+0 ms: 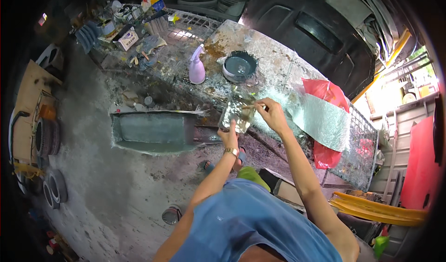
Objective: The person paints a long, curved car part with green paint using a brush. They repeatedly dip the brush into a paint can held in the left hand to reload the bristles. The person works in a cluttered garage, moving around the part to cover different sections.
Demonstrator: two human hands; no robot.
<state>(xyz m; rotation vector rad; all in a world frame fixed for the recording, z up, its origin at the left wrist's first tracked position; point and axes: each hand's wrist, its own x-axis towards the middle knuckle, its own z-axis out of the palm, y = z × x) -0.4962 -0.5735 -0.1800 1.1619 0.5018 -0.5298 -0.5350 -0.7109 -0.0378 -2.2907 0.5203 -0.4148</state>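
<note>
In front of me my left hand [228, 136], with a watch at the wrist, is closed around the lower edge of a shiny silvery container [231, 112]; glare hides its contents. My right hand [270, 114] pinches a thin wooden stick or brush handle [249, 107], and its far end reaches over the silvery container. Just beyond them, a dark-rimmed basin [240, 67] of greyish liquid stands on the stained worktable [274, 48]. A lilac spray bottle [197, 69] stands upright to its left.
A long grey trough-like mould [155, 131] with frayed fibre edges lies left of my hands. Silvery fibre sheet [325, 120] rests over red plastic [327, 92] at right. Cluttered cans and rags [132, 34] occupy the far left table. Tyres [55, 187] and a small can [172, 214] are on the floor.
</note>
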